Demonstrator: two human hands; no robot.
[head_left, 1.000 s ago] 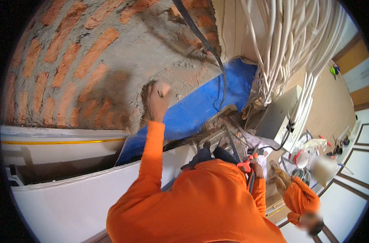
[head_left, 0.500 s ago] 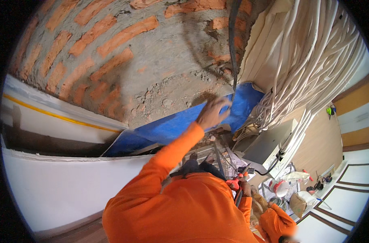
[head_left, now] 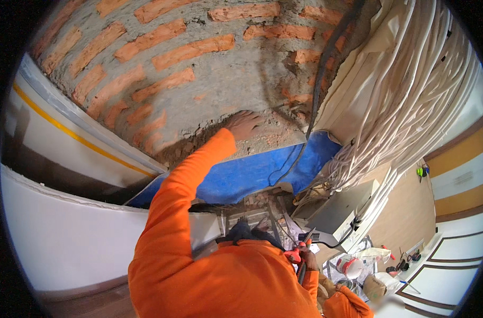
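Note:
My left hand reaches over the mortar rubble at the foot of the brick wall. Its fingers are stretched out, palm down, and nothing shows in them. Just below the hand hangs a blue sheet along the ledge. Low on my right side, my right hand is closed around a red tool with a pointed metal end; part of the tool is hidden by the hand and my body. A dark cable runs down the wall, right of my left hand.
A thick bundle of white cables hangs at the right above a grey box. Behind me, a co-worker's orange sleeve shows near a white bucket and a brown sack. White panels stand at the left.
My left hand has moved left from over the blue sheet onto the rubble, and its fingers have straightened. The right hand still grips the red tool. The view has shifted slightly.

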